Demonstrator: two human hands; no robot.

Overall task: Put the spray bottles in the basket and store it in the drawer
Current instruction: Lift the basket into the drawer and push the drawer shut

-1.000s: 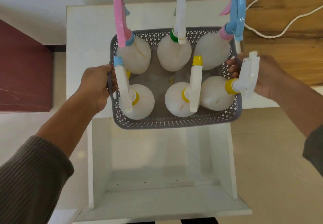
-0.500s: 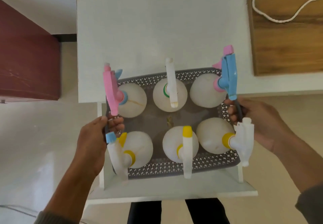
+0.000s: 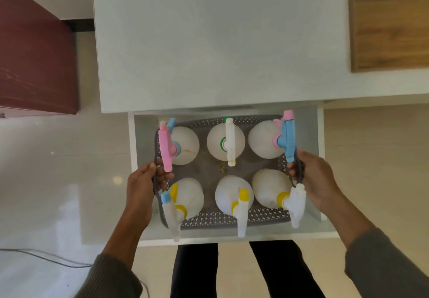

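Observation:
A grey perforated basket [image 3: 220, 217] sits low inside the open white drawer [image 3: 232, 238] under the white table top. Several white spray bottles stand in it, among them one with a pink trigger [image 3: 165, 149], one with a blue trigger [image 3: 287, 136] and one with a yellow cap [image 3: 241, 204]. My left hand [image 3: 141, 186] grips the basket's left handle. My right hand [image 3: 313, 177] grips its right handle. Whether the basket rests on the drawer floor is hidden.
The white table top [image 3: 220, 42] overhangs the drawer's back. A dark red cabinet [image 3: 34, 49] stands to the left, a wooden surface [image 3: 390, 23] with a white cord to the right. My legs [image 3: 232, 272] are just in front of the drawer; a thin cable [image 3: 46, 259] lies on the floor.
Both hands carried the basket off the table top, toward me and down into the open drawer. The view tilted further downward.

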